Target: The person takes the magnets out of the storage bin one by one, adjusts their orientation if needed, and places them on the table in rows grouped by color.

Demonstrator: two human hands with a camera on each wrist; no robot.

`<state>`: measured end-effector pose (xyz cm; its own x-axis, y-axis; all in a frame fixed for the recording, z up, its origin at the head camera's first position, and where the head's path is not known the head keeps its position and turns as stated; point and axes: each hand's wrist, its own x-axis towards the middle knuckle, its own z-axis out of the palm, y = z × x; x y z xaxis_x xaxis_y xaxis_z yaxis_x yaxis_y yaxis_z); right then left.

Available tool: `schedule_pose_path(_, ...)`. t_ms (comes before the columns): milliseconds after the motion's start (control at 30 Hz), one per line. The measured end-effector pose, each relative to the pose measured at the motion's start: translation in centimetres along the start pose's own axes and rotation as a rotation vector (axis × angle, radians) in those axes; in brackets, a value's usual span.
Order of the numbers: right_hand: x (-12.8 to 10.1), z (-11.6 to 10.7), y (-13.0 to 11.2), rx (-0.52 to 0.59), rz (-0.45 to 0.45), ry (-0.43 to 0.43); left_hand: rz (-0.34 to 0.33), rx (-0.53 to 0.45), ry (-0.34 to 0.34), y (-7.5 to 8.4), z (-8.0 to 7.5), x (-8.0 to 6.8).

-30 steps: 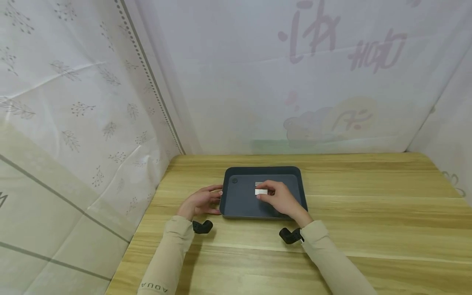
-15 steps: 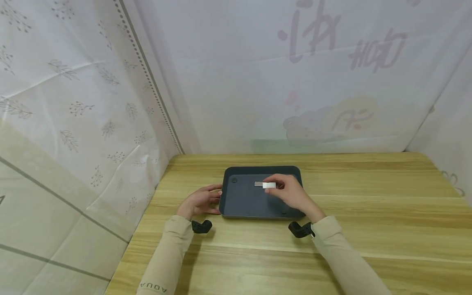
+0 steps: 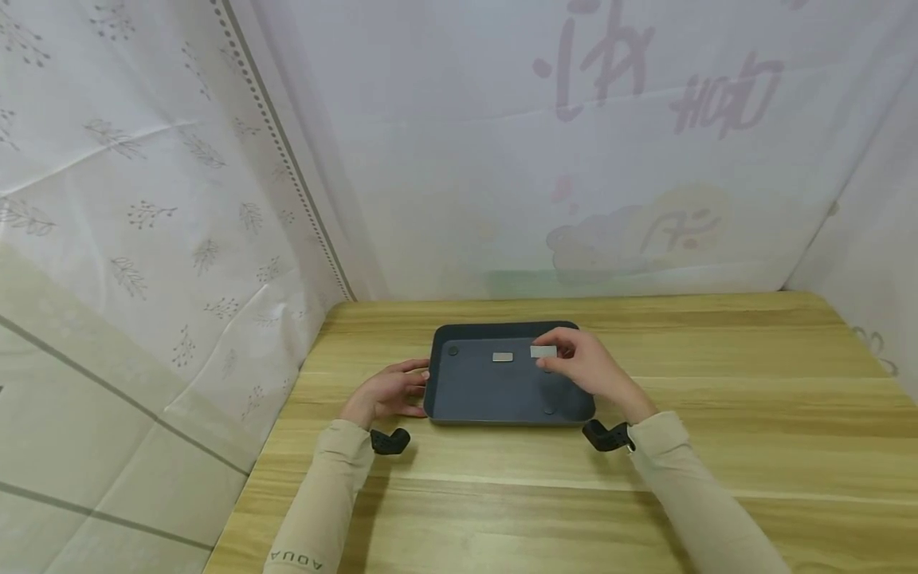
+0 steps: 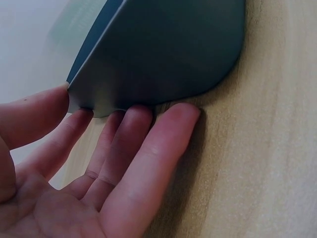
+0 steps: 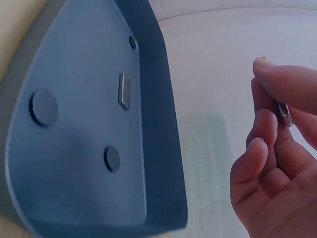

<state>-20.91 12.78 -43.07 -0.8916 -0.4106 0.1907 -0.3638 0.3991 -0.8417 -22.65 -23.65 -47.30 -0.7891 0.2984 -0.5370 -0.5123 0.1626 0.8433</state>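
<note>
A dark grey tray (image 3: pixel 459 399) lies on the wooden table. On its floor sits a small grey rectangular piece (image 3: pixel 503 357), also visible in the right wrist view (image 5: pixel 124 90). My right hand (image 3: pixel 584 367) pinches a second small grey piece (image 3: pixel 543 351) above the tray's right part; only its thin edge (image 5: pixel 283 111) shows between the fingertips in the right wrist view. My left hand (image 3: pixel 390 391) rests against the tray's left edge, with the fingers (image 4: pixel 148 148) straight along the tray wall (image 4: pixel 163 54) and the thumb at its rim.
Small round dark bumps (image 5: pixel 43 107) dot the tray floor. White printed curtains (image 3: pixel 179 199) close off the left, back and right. The wooden table (image 3: pixel 753 399) stretches out to the right and front of the tray.
My right hand has lifted one grey piece off the other and carried it right and toward the back of the tray. The left hand has stayed at the tray's edge.
</note>
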Motion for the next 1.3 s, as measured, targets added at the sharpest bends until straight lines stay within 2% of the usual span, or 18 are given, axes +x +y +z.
schedule_pose_path(600,-0.7,-4.1,2.6,-0.082,0.093,0.048,0.006,0.015,-0.016,-0.2,-0.2,0.1)
schedule_pose_path(900,-1.0,-5.3,4.4,-0.085,0.142,0.085,0.012,0.019,-0.022,-0.2,-0.3,0.1)
schedule_pose_path(1300,-1.4,-6.6,7.2,-0.036,0.201,0.078,0.004,0.002,-0.017,-0.2,-0.3,0.2)
